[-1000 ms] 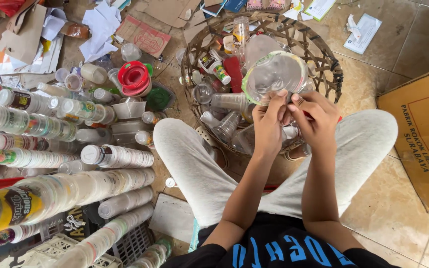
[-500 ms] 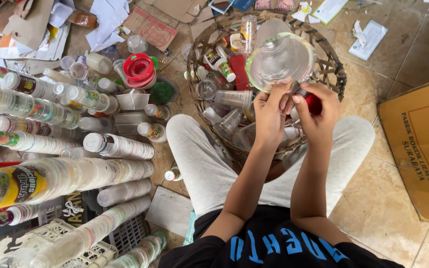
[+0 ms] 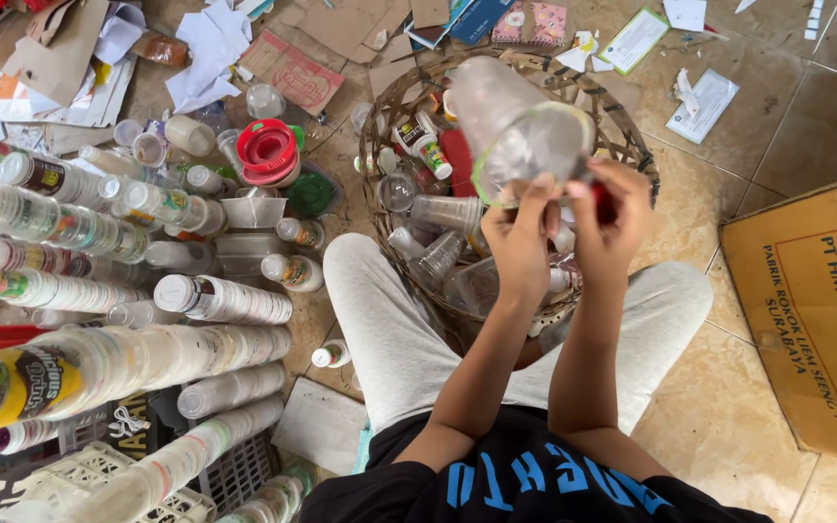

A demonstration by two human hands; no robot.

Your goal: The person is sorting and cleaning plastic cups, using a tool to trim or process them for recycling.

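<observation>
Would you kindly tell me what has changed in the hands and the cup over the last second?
The clear plastic cup tipped leftward, its mouth turning toward the hands. The right hand took up something red. The left hand keeps pinching the rim; the wicker basket stayed put.

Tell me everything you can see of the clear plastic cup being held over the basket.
The clear plastic cup is thin, see-through and cloudy, with a greenish band around its rim. It is tipped on its side, its mouth turned toward the camera and its base pointing away. It hangs above the round woven basket, touching nothing in it. The left hand pinches the rim from below; the right hand also reaches it, with something red beside its fingers.
</observation>
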